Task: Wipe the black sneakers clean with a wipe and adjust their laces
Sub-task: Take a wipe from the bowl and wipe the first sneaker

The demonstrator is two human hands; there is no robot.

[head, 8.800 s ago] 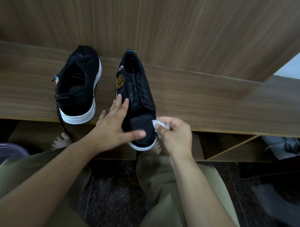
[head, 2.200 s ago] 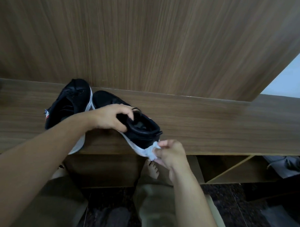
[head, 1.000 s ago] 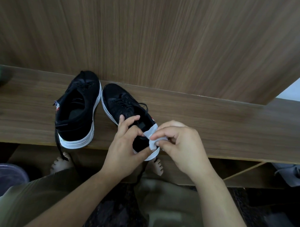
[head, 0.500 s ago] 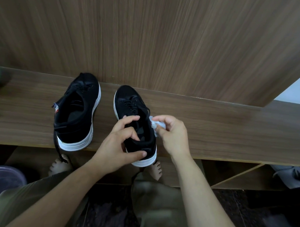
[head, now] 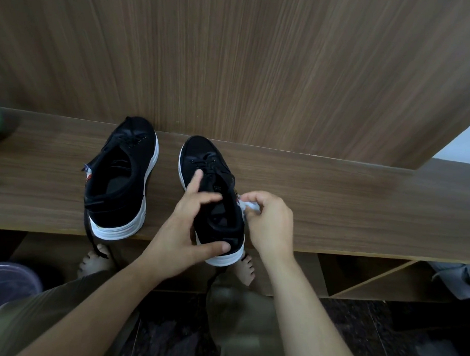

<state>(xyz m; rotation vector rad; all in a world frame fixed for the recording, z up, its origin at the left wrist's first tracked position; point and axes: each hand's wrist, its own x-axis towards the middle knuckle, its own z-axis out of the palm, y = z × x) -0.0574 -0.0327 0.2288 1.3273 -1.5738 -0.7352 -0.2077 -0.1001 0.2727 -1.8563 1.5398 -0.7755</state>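
My left hand (head: 185,229) clamps the right sneaker (head: 213,203) steady (thumb at heel) so my right hand (head: 269,224), pinching the wipe (head: 247,206), can scrub its side.

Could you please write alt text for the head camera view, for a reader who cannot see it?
A person's left hand steadies the right black sneaker on a wooden bench while the right hand pinches a white wipe against its side. The other sneaker stands beside it.

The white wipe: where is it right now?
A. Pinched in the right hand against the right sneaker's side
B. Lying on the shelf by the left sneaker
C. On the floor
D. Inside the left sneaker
A: the right hand pinches the wipe against the outer side of the right sneaker.
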